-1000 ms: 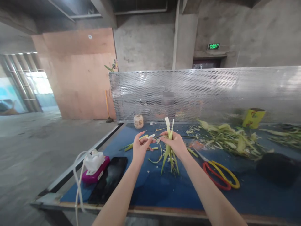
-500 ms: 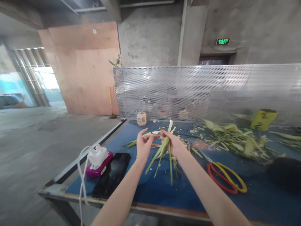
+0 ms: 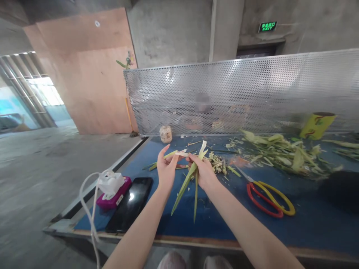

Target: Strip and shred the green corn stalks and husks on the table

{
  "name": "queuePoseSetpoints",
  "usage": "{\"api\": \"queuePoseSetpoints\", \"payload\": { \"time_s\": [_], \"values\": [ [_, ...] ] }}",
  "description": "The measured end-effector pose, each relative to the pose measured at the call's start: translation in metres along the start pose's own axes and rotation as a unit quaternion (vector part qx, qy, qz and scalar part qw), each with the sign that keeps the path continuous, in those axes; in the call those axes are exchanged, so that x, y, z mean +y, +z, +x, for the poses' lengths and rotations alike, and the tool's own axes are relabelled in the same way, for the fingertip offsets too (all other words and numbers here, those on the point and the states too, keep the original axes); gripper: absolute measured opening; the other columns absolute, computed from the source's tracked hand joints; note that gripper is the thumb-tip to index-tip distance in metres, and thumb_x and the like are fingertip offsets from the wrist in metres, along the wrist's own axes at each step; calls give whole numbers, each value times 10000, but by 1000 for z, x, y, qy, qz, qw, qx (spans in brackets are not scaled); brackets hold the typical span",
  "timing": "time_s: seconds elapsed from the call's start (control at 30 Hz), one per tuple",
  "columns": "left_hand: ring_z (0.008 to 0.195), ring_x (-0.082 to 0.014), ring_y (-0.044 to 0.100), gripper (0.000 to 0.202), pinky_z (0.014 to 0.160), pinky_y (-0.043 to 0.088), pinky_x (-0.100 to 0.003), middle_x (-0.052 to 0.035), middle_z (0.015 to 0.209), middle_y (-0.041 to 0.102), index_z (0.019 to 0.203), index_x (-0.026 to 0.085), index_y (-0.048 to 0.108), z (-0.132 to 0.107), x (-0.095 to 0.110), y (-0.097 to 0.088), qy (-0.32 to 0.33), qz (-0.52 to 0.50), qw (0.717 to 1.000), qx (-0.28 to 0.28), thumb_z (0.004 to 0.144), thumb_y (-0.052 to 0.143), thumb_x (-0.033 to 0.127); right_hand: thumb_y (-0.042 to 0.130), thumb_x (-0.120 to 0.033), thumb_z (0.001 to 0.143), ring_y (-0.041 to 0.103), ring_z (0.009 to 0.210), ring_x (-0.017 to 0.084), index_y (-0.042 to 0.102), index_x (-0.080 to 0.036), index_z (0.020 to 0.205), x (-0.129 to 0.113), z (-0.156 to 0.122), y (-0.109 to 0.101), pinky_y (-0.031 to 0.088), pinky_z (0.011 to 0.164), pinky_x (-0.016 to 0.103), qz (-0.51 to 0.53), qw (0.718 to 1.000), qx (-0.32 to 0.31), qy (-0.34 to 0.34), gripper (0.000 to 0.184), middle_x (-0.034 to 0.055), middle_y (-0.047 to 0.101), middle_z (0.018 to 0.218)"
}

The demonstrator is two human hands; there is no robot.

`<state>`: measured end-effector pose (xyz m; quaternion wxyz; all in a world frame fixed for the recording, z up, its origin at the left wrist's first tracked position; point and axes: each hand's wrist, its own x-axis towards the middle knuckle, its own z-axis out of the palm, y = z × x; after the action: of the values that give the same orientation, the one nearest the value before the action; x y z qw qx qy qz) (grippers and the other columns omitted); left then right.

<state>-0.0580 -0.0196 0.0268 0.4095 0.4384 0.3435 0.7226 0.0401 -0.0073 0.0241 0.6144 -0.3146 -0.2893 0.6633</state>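
My left hand (image 3: 166,170) is closed in a pinch on one end of a short whitish strip of husk (image 3: 181,154). The thumb and forefinger of my right hand (image 3: 206,172) meet the strip's other end. Long green corn husk strips (image 3: 186,185) with a pale tip pointing up are also gripped in my right hand, their tails hanging toward me. Behind that hand lies a heap of small pale-green scraps (image 3: 217,163). More green stalks (image 3: 153,166) rest on the blue table beyond my left hand.
Scissors with red and yellow handles (image 3: 270,198) lie to the right. Behind them spreads a pile of husks (image 3: 280,153), near a yellow container (image 3: 318,126). At left are a black phone (image 3: 130,205) and a purple power strip (image 3: 114,194) with white cables. A perforated metal screen (image 3: 238,82) backs the table.
The view has tilted down and shifted a little. Both hands stay close together at the whitish strip, and the green strips in my right hand hang bunched more closely.
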Motion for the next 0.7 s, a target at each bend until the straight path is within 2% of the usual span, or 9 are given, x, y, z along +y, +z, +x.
{"api": "queuePoseSetpoints", "payload": {
  "time_s": [0.2, 0.33, 0.5, 0.7],
  "values": [
    [682, -184, 653, 562, 466, 525, -235, -48, 805, 656, 1166, 201, 361, -1, 1, 1, 10, 7, 1000, -9, 671, 622, 251, 684, -239, 551, 417, 373, 53, 562, -130, 592, -4, -5, 1, 348, 359, 188, 6, 1000, 8, -7, 169, -18, 561, 490],
    [706, -192, 653, 570, 456, 524, -231, -70, 858, 655, 1178, 207, 353, -3, 4, 2, 11, 10, 1000, -23, 678, 615, 286, 691, -247, 543, 426, 376, 58, 561, -129, 585, -4, -5, 0, 365, 372, 199, 2, 999, 7, -31, 181, -14, 565, 496],
    [759, -214, 648, 705, 502, 554, -270, -61, 837, 661, 1232, 225, 311, -6, 3, 3, 31, 26, 998, -53, 626, 670, 260, 678, -249, 547, 433, 391, 66, 552, -134, 580, -3, -4, -2, 380, 387, 213, 8, 999, 19, -45, 174, -25, 551, 486],
    [825, -227, 638, 711, 494, 558, -260, -50, 790, 671, 1233, 222, 320, -6, 3, 4, 36, 25, 998, -40, 619, 678, 209, 667, -247, 554, 430, 401, 56, 553, -131, 599, -3, -7, -2, 384, 412, 206, -9, 998, 6, -59, 169, -28, 558, 505]
  ]
}}
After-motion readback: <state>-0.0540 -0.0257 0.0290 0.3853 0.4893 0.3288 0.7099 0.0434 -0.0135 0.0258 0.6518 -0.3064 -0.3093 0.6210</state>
